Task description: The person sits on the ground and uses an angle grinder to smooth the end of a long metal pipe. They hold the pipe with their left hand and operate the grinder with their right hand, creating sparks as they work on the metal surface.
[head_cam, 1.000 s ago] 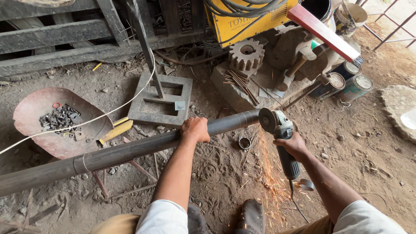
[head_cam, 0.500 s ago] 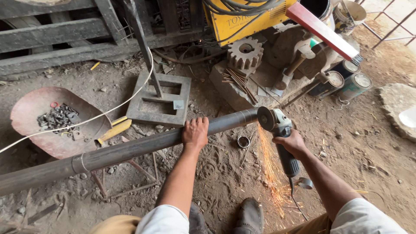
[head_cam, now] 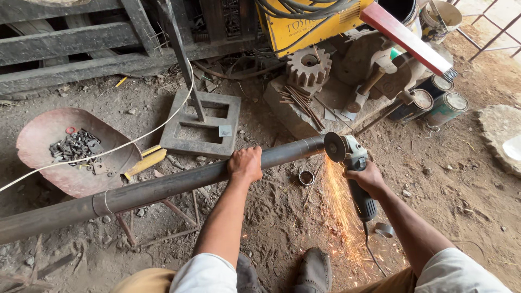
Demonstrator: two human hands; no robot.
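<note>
A single head-worn camera looks steeply down from close above at the dirt floor [head_cam: 467, 179], arms entering from the near edge, a yellow machine [head_cam: 304, 27] at the far edge.

the pipe [head_cam: 163, 187] runs off the left edge; the left hand [head_cam: 245, 164] hides part of it; the bits in the rusty pan [head_cam: 38, 138] are too small to tell.

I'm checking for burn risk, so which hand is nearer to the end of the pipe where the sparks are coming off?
Right. The right hand grips the angle grinder just beside the pipe end, where the disc meets it. The left hand clasps the pipe farther back along its length.
</note>
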